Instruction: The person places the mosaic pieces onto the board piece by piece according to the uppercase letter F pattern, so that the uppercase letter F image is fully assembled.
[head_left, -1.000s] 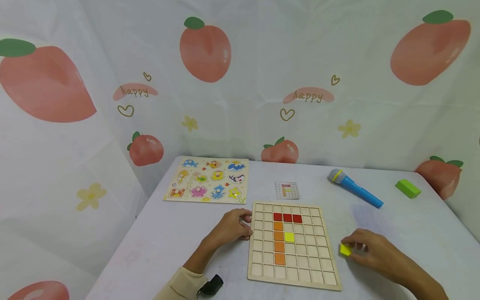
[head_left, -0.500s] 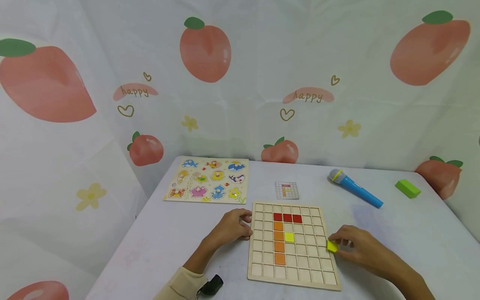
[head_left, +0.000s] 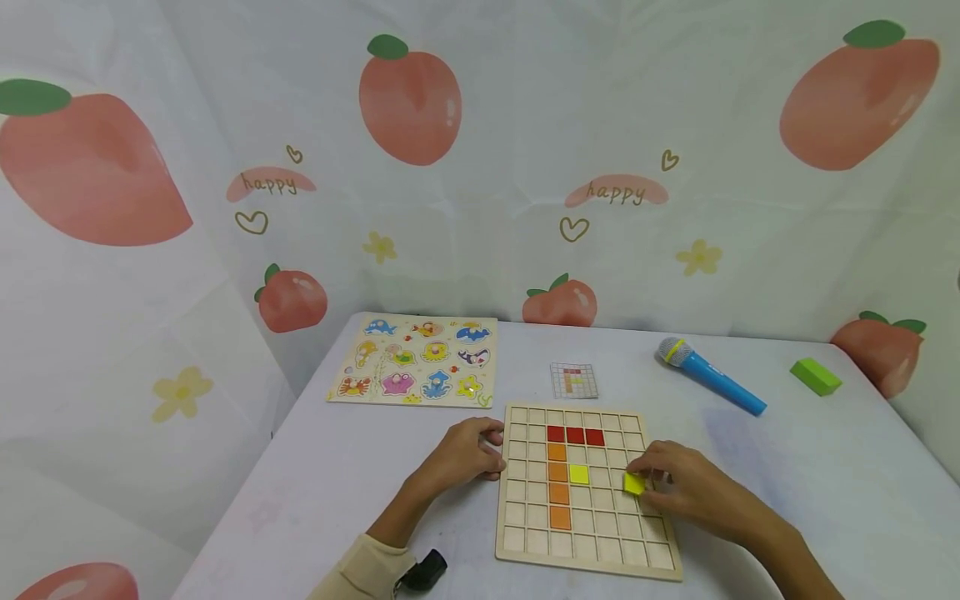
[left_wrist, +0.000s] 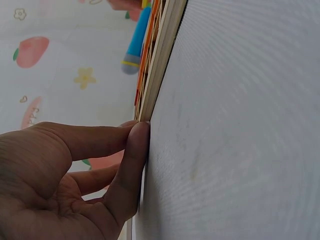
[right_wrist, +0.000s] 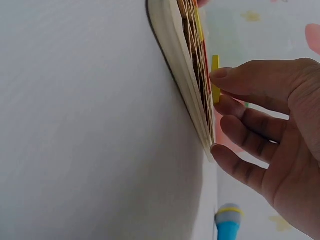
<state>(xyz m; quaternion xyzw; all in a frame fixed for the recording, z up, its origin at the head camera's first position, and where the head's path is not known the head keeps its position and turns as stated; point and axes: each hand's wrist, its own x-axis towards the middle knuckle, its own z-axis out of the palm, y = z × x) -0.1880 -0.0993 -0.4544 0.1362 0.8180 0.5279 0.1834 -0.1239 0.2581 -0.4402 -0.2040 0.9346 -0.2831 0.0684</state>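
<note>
Progress on wooden grid board [head_left: 587,492], lower centre of frame: three red, four orange and one yellow tile seated, most cells bare, right hand [head_left: 693,492] pinching a yellow tile [head_left: 633,483] above the board's right columns, left hand [head_left: 461,454] with relaxed fingers steadying its left edge.

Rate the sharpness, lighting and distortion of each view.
Head view: even soft light, sharp, slight wide-angle bowing; the yellow square tile in the right hand is crisp. Left wrist view: the left hand looms large, the white table featureless. Right wrist view: tilted, background soft.
</note>
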